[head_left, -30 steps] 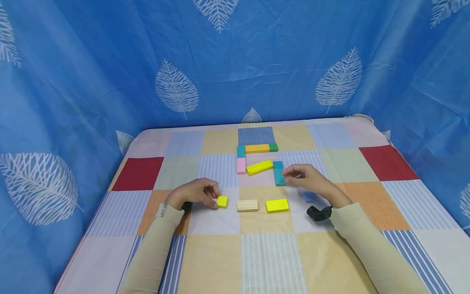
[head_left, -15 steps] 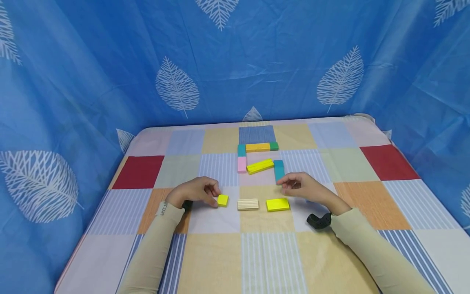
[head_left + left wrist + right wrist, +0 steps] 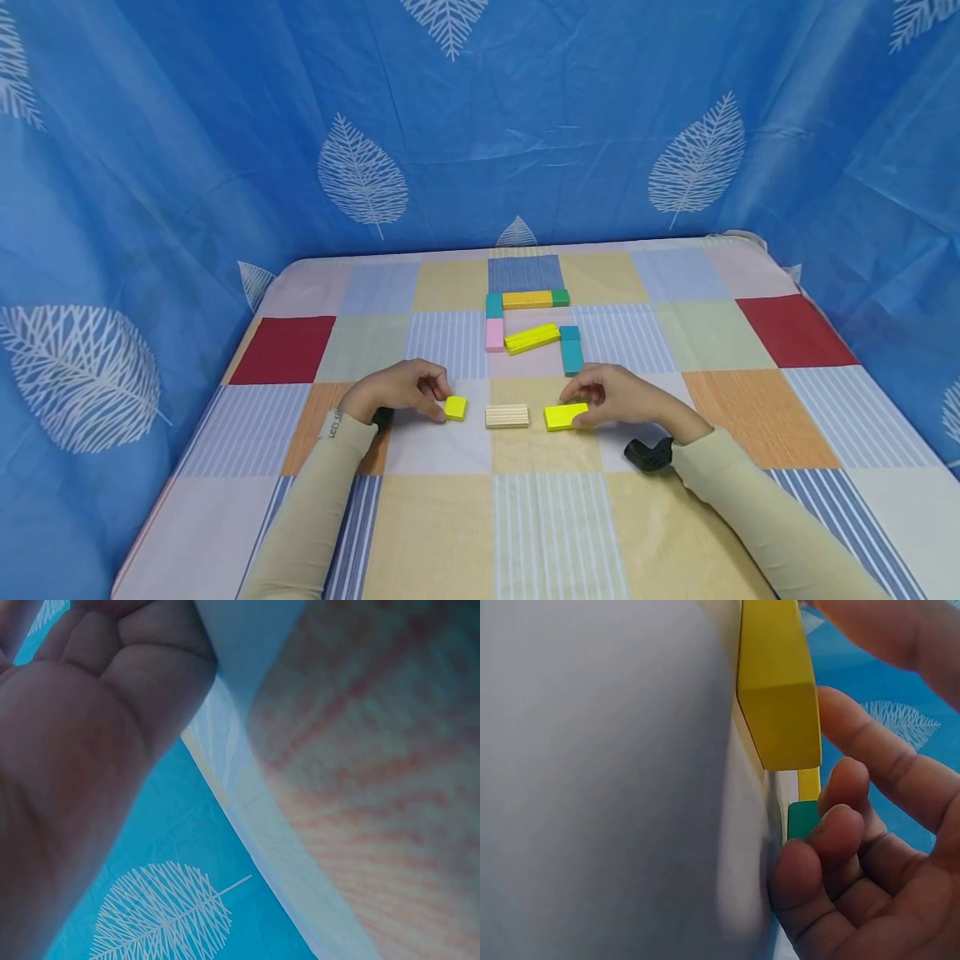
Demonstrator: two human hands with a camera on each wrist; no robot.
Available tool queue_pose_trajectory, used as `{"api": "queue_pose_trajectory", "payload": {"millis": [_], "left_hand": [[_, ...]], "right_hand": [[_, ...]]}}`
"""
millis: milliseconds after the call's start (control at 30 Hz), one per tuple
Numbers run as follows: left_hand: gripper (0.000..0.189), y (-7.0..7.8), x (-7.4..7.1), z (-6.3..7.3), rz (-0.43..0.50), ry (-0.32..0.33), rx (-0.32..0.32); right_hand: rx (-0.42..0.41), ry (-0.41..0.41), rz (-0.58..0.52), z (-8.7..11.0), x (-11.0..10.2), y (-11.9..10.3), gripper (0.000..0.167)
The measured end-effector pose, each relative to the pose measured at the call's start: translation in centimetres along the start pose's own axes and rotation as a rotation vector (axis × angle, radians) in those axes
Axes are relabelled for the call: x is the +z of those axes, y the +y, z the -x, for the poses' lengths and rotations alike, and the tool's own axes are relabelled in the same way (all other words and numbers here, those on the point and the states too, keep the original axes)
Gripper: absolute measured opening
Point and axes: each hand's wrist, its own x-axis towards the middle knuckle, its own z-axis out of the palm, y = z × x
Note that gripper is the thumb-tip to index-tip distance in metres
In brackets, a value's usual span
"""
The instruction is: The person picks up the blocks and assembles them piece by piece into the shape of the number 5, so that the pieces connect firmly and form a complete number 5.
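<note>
Yellow oblong block [image 3: 561, 417], bright, smooth and flat-faced, lies on the patchwork-covered surface [image 3: 551, 533] near a pale ribbed block [image 3: 507, 417]; the right hand [image 3: 624, 394] pinches it, thumb at its near side. The left hand [image 3: 396, 390] pinches a squarish yellow block [image 3: 456, 407]; both yellows look vivid.

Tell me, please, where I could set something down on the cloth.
Free: the near cloth between left sleeve and right sleeve, and from the pink block to the cloth's left edge. Crowded: between left hand and right hand, around the wooden block.
</note>
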Motion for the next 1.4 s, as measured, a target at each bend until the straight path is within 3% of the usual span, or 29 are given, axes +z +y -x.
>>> {"api": "queue_pose_trajectory", "payload": {"millis": [533,1400], "left_hand": [[0.021,0.3,-0.1,0.2,-0.002,-0.003,-0.002],[0.022,0.0,0.1,0.2,0.001,0.005,-0.01]], "right_hand": [[-0.01,0.021,0.063,-0.2,0.0,-0.1,0.023],[0.061,0.046,0.021,-1.5,-0.5,0.0,0.028]]}}
